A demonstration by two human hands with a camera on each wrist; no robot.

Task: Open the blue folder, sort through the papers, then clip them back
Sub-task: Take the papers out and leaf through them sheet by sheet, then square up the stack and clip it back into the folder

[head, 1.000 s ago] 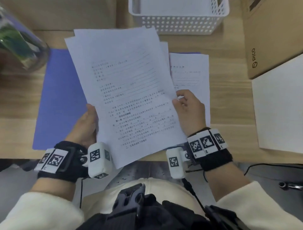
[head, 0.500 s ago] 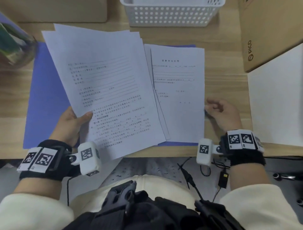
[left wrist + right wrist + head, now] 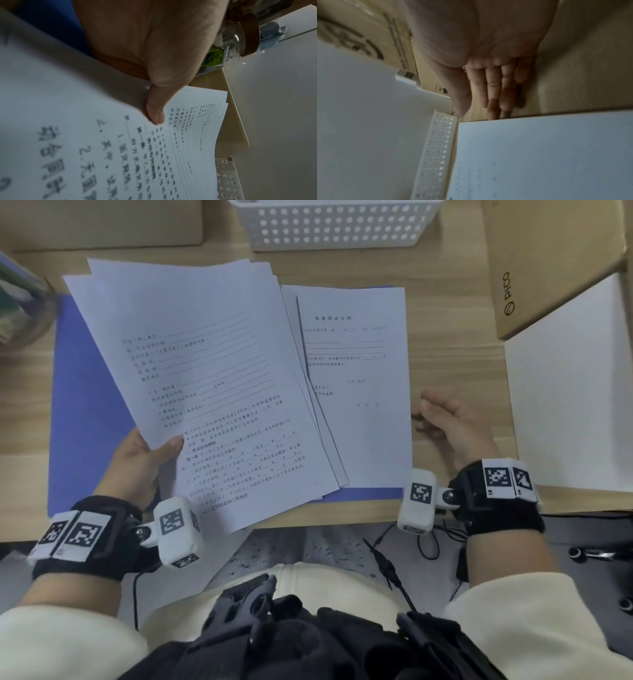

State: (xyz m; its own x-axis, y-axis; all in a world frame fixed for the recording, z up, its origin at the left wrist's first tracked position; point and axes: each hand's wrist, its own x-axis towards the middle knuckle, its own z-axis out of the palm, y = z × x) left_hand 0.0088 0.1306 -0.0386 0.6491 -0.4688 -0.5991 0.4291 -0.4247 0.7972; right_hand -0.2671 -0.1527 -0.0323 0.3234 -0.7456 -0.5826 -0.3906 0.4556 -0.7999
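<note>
The blue folder (image 3: pixel 85 392) lies open on the desk (image 3: pixel 445 344) under everything. Above it the left hand (image 3: pixel 144 463) pinches the tilted stack of papers (image 3: pixel 205 378), thumb on top — alone now, since the right hand has let go. One printed sheet (image 3: pixel 363 392) has been dealt flat onto the folder's right half, so sorting is under way. The right hand (image 3: pixel 452 426) rests beside that sheet, fingers (image 3: pixel 494 86) loose and holding nothing.

Two hands (image 3: pixel 137 460), one blue folder (image 3: pixel 85 405), one white basket (image 3: pixel 335 224), one cardboard box (image 3: pixel 548 261).
</note>
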